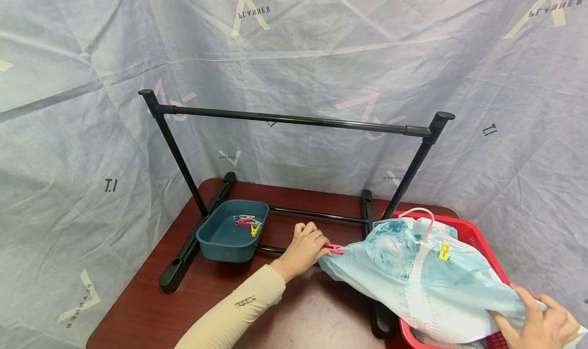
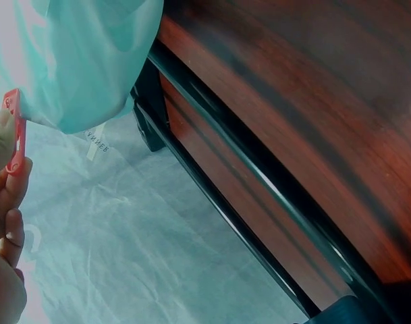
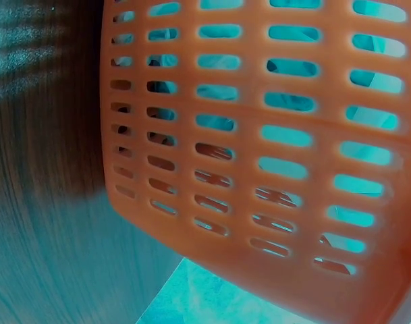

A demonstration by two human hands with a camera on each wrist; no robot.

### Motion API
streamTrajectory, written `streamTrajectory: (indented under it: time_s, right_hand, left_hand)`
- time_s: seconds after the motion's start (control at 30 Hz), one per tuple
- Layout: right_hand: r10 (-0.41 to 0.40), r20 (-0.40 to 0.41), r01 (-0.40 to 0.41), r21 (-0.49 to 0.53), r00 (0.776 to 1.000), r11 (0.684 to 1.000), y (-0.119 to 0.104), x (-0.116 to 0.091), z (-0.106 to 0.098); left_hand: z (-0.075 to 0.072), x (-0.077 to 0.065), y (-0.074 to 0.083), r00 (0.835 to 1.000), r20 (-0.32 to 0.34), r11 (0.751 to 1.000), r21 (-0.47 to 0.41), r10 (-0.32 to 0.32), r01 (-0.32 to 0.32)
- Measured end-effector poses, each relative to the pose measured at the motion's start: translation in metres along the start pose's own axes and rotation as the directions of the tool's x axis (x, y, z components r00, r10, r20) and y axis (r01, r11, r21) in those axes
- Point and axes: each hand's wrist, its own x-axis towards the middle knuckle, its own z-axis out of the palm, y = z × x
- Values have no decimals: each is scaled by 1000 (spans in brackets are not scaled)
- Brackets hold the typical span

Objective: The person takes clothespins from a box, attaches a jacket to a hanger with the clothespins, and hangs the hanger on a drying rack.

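A light-blue garment [image 1: 358, 265] with a blue print and a white strip lies spread over the red basket [image 1: 478, 232], a pink hanger hook [image 1: 430, 217] rising from its neck. My left hand [image 1: 300, 249] pinches a red clothespin [image 1: 334, 248] at the garment's left edge. In the left wrist view, the clothespin [image 2: 15, 135] stands between thumb and fingers, its tip against the cloth [image 2: 90, 67]. My right hand [image 1: 542, 321] grips the garment's right end over the basket's near right side. The right wrist view shows the slotted basket wall [image 3: 249, 115] but not the hand.
A black rack [image 1: 294, 118] with a high bar stands across the reddish-brown table [image 1: 133, 308]. Beside its left foot sits a dark-blue bin [image 1: 225, 249] holding several small clothespins [image 1: 248, 221]. A printed grey cloth [image 1: 294, 43] hangs behind.
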Motion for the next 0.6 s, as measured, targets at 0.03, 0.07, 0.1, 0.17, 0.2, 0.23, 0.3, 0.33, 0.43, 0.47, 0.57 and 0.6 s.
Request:
streamTrajectory:
  time_s: [0.03,0.07,0.1,0.17,0.2,0.23,0.3,0.33,0.43,0.47,0.57,0.6]
  right_hand:
    - [-4,-10,4,-2,1000,1000,1,0,1]
    - [-8,-23,8,-4,1000,1000,1,0,2]
    - [-12,-36,11,-7,999,1000,1,0,2]
    - [-19,-58,18,-13,998,1000,2,-1,4]
    - [-19,-67,18,-15,998,1000,3,-2,5]
    - [-20,-63,19,-19,998,1000,3,-2,5]
    - [-16,-60,15,-20,998,1000,3,-2,5]
    - [-15,-60,14,-20,998,1000,3,-2,5]
    - [-16,-48,15,-21,999,1000,3,-2,4]
    - [-16,-47,15,-22,999,1000,3,-2,4]
    - [-16,-43,15,-23,999,1000,2,-1,3]
    - [-14,-32,13,-26,999,1000,1,-1,2]
  left_hand:
    - [0,1,0,1000,-3,1000,3,1,-1]
    - [0,1,1,1000,-4,1000,7,2,-2]
    - [0,2,1,1000,-5,1000,8,3,-3]
    - [-1,3,2,1000,-8,1000,8,4,-4]
    - [-1,4,3,1000,-11,1000,5,6,-6]
    - [-1,5,3,1000,-15,1000,2,6,-6]
    - [-2,6,4,1000,-20,1000,-5,9,-9]
    - [-2,6,5,1000,-26,1000,-4,12,-12]
    - [-3,9,7,999,-32,1000,6,16,-16]
    - [-3,9,7,999,-31,1000,10,17,-16]
    - [-2,11,8,1000,-24,1000,17,12,-11]
    - [-2,12,8,1000,-22,1000,17,9,-9]
